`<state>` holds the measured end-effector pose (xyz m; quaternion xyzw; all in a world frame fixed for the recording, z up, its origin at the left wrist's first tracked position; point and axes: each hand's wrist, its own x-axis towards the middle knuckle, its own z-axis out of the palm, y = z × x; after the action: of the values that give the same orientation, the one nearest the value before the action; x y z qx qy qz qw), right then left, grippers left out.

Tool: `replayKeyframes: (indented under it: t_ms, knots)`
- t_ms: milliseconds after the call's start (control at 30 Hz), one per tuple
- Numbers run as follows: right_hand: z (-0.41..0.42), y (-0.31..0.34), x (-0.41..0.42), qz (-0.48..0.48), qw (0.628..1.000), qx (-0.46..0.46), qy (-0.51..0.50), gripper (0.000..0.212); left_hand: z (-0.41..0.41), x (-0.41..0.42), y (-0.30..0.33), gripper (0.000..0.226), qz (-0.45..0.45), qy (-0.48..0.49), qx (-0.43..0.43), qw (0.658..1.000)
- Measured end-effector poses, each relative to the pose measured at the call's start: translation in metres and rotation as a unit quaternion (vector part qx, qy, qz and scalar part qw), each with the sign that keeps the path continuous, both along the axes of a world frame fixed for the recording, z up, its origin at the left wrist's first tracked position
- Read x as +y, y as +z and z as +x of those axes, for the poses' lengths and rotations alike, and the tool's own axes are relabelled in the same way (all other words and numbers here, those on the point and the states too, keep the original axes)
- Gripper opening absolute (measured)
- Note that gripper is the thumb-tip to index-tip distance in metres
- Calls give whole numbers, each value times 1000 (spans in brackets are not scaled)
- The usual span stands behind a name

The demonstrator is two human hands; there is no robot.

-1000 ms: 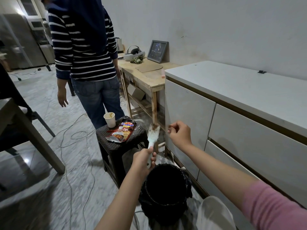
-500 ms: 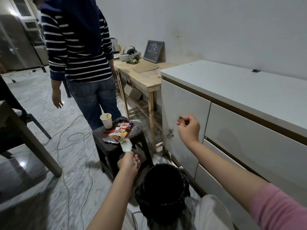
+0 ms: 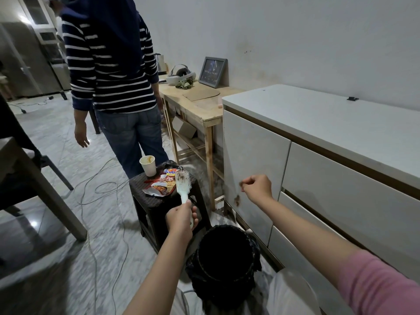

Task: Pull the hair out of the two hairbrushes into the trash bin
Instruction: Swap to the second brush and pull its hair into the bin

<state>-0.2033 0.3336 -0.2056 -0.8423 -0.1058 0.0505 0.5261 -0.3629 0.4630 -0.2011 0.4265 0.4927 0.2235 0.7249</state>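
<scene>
My left hand (image 3: 180, 220) grips the handle of a pale mint hairbrush (image 3: 183, 185), held upright over the dark stool with brown hair caught in its bristles. My right hand (image 3: 258, 186) is raised in front of the white cabinet, its fingertips pinched on a small tuft of brown hair (image 3: 241, 184). A second clump of hair (image 3: 237, 198) hangs in the air below that hand. The black trash bin (image 3: 223, 261), lined with a black bag, stands on the floor between my arms, below both hands. Only one hairbrush is in view.
A dark woven stool (image 3: 168, 196) carries a paper cup (image 3: 148, 162) and a snack packet (image 3: 163, 184). A person in a striped top (image 3: 109, 71) stands behind it. White cabinet (image 3: 318, 142) at right, wooden table (image 3: 195, 103) behind, cables on the floor (image 3: 95, 189), table leg (image 3: 45, 189) at left.
My left hand tilted the hairbrush back upright over the stool. My right hand pulled away to the right with pinched hair, and a clump has dropped below it.
</scene>
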Motion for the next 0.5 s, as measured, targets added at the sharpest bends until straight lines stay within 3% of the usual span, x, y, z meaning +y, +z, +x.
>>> replayKeyframes:
  t_ms: [133,300,500]
  knots:
    - [-2,-2,2,-64,996,24,59,18,-4,-2,1,17,-4,-26,-12,1000]
    - [-8,0,6,-92,987,47,127,38,-8,-4,2,14,5,-68,-27,997]
    - [-10,8,8,-103,989,27,105,20,-9,-5,-1,14,7,-108,-30,994]
